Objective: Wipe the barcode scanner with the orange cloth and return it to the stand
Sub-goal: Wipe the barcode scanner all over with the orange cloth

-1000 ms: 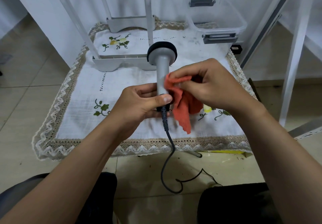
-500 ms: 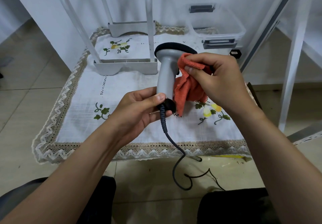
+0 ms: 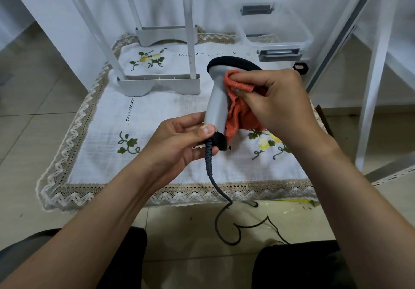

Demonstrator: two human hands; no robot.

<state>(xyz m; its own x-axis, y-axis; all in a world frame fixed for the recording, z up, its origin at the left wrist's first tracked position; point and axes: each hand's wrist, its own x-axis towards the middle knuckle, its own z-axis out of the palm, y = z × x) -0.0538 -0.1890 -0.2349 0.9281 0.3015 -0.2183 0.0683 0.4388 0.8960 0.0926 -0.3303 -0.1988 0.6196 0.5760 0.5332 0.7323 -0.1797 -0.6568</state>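
Slid up since a second ago, from low on the handle to the neck just under the head: orange cloth (image 3: pixel 238 113). Nearest, dark trouser knees (image 3: pixel 296 266) at the bottom edge, over tiled floor (image 3: pixel 190 221). Between them, dark cable (image 3: pixel 215 183) looping across the floor, then rising past the table's front edge into the butt of the barcode scanner (image 3: pixel 216 104). Left hand (image 3: pixel 177 145) curled round the lower end of the grey handle, thumb on top beside the black end cap, fingers underneath. Scanner held off the table, above the embroidered tablecloth (image 3: pixel 101 131), butt toward the camera, black-rimmed head tipped away and rightward. Right hand (image 3: pixel 278 100) pinching the bunched cloth against the right side of the neck, loose end hanging beside the handle. Farther back on the tablecloth, left of the scanner's head and apart from it, white stand (image 3: pixel 158 85) with flat feet and slim uprights. Behind and rightward, clear plastic box (image 3: pixel 280 39) with grey latches; near its front corner, small black object (image 3: pixel 299 68).
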